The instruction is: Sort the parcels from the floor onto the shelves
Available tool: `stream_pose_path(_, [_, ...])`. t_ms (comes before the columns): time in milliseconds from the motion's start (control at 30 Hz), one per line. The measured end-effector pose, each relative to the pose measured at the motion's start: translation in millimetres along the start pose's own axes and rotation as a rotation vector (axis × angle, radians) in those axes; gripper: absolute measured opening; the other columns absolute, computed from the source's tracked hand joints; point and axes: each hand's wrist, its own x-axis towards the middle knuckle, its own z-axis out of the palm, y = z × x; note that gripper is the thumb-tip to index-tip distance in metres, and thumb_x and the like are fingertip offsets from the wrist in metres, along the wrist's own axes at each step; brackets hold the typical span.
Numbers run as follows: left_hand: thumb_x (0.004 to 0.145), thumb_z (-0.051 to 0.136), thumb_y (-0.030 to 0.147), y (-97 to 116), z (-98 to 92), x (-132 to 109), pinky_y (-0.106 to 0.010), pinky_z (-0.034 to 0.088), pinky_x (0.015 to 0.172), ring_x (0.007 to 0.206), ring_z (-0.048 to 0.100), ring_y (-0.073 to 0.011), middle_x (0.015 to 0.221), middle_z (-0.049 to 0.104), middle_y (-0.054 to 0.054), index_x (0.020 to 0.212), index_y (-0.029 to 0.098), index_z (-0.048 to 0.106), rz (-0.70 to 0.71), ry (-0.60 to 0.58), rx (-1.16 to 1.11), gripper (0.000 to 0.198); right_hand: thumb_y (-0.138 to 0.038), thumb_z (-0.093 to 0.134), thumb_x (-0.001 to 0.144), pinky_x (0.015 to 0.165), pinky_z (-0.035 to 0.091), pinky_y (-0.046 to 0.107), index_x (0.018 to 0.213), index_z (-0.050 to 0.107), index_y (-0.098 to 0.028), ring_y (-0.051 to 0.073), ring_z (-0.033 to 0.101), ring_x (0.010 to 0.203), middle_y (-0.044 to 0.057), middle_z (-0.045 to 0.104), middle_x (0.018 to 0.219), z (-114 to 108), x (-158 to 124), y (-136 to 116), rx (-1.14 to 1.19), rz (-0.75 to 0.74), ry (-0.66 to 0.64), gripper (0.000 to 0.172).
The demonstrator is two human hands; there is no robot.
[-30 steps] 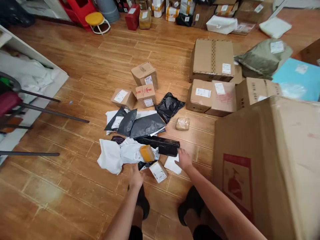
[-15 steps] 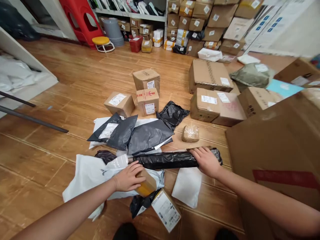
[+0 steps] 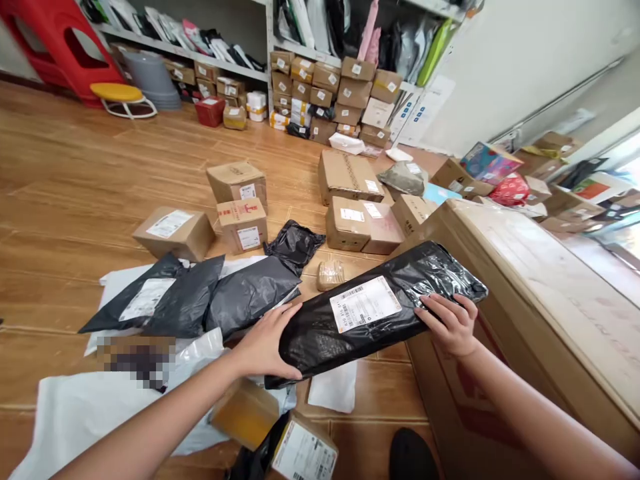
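Observation:
A long black plastic-wrapped package (image 3: pixel 310 347) is lifted off the floor, tilted with its right end higher. Its white shipping label (image 3: pixel 366 304) faces up toward me. My left hand (image 3: pixel 267 343) grips the lower left end, thumb on the near side and fingers over the far edge. My right hand (image 3: pixel 450 323) holds the package near its right end, fingers lying over the wrapping. Beneath my left forearm are a tan box with yellow tape (image 3: pixel 245 412) and a white plastic mailer (image 3: pixel 85 420). A labelled box (image 3: pixel 305 453) lies nearer to me.
Dark grey mailers (image 3: pixel 253 293) and small cartons (image 3: pixel 243 227) lie ahead on the floor. A large carton (image 3: pixel 540 293) stands close on my right, beside the package. Shelves (image 3: pixel 187 53) and stacked boxes (image 3: pixel 353 90) line the back. A yellow stool (image 3: pixel 123 93) stands far left.
The long black package has come up off the floor and turned so its label shows. My left hand has moved from the tan box onto it. The view has swung right.

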Motion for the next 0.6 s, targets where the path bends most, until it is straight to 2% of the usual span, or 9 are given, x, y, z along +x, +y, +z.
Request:
stream_pose_path(100, [0.042, 0.091, 0.047, 25, 3.7, -2, -0.052, 0.038, 0.114, 0.134, 0.044, -0.0383, 0.147, 0.041, -0.013, 0.159, 0.033, 0.022, 0.006, -0.050, 0.056, 0.137, -0.006, 0.062, 0.085, 0.099, 0.039, 0.045, 0.108, 0.067, -0.024, 0.024, 0.061, 0.106, 0.008, 0.075, 0.107, -6, -2, -17, 0.062, 0.041, -0.115, 0.029])
stream_pose_path(133, [0.044, 0.090, 0.042, 28, 2.4, -1, -0.050, 0.043, 0.109, 0.125, 0.052, -0.0357, 0.137, 0.050, -0.011, 0.157, 0.034, 0.028, 0.005, -0.072, 0.067, 0.130, -0.008, 0.061, 0.084, 0.097, 0.039, 0.046, 0.112, 0.066, -0.022, 0.025, 0.059, 0.107, 0.009, 0.074, 0.111, -6, -7, -25, 0.113, 0.040, -0.201, 0.031])
stream_pose_path(200, [0.057, 0.082, 0.034, 27, -7.9, 3, -0.044, 0.049, 0.099, 0.104, 0.061, -0.0278, 0.113, 0.063, -0.005, 0.152, 0.033, 0.041, 0.000, -0.053, 0.092, 0.103, -0.015, 0.062, 0.083, 0.095, 0.039, 0.045, 0.123, 0.062, -0.019, 0.027, 0.057, 0.106, 0.011, 0.071, 0.118, -7, -20, -39, 0.244, 0.069, -0.412, 0.041])
stream_pose_path(267, [0.073, 0.071, 0.031, 17, -26.7, 10, -0.044, 0.047, 0.099, 0.098, 0.062, -0.0247, 0.101, 0.068, -0.002, 0.147, 0.032, 0.048, -0.009, 0.082, 0.144, 0.078, -0.021, 0.065, 0.078, 0.091, 0.040, 0.042, 0.128, 0.059, -0.018, 0.026, 0.056, 0.101, 0.010, 0.070, 0.116, -9, -37, -43, 0.345, 0.189, -0.605, 0.051])
stream_pose_path(300, [0.079, 0.066, 0.033, 10, -36.9, 12, -0.045, 0.044, 0.102, 0.101, 0.061, -0.0252, 0.103, 0.070, -0.002, 0.147, 0.031, 0.048, -0.020, 0.180, 0.176, 0.071, -0.022, 0.066, 0.076, 0.089, 0.040, 0.041, 0.128, 0.058, -0.019, 0.026, 0.055, 0.099, 0.009, 0.069, 0.114, -11, -46, -40, 0.359, 0.272, -0.671, 0.053])
stream_pose_path(400, [0.090, 0.057, 0.047, -21, -53.2, 10, -0.048, 0.042, 0.107, 0.115, 0.058, -0.0273, 0.121, 0.067, -0.007, 0.147, 0.025, 0.046, -0.080, 0.440, 0.191, 0.062, -0.023, 0.067, 0.076, 0.086, 0.039, 0.041, 0.123, 0.060, -0.021, 0.027, 0.053, 0.097, 0.009, 0.066, 0.109, -21, -62, -20, 0.233, 0.499, -0.731, 0.048])
stream_pose_path(433, [0.092, 0.053, 0.048, -33, -50.6, 6, -0.046, 0.043, 0.105, 0.114, 0.059, -0.0265, 0.121, 0.066, -0.008, 0.144, 0.023, 0.048, -0.106, 0.494, 0.163, 0.058, -0.025, 0.067, 0.077, 0.085, 0.039, 0.042, 0.123, 0.059, -0.020, 0.028, 0.052, 0.097, 0.010, 0.065, 0.110, -23, -62, -15, 0.154, 0.560, -0.730, 0.047])
stream_pose_path(500, [0.094, 0.049, 0.045, -55, -32.7, 0, -0.043, 0.048, 0.101, 0.109, 0.062, -0.0247, 0.117, 0.065, -0.009, 0.135, 0.020, 0.055, -0.139, 0.520, 0.108, 0.048, -0.029, 0.068, 0.077, 0.082, 0.040, 0.042, 0.130, 0.055, -0.020, 0.031, 0.051, 0.097, 0.013, 0.062, 0.111, -19, -57, -15, 0.005, 0.649, -0.754, 0.055])
stream_pose_path(600, [0.094, 0.050, 0.038, -72, 9.4, -3, -0.042, 0.051, 0.099, 0.106, 0.064, -0.0236, 0.115, 0.065, -0.009, 0.125, 0.021, 0.061, -0.116, 0.425, 0.079, 0.038, -0.030, 0.076, 0.070, 0.080, 0.041, 0.041, 0.147, 0.040, -0.019, 0.033, 0.051, 0.097, 0.017, 0.056, 0.111, 17, -47, -39, -0.065, 0.707, -0.892, 0.086])
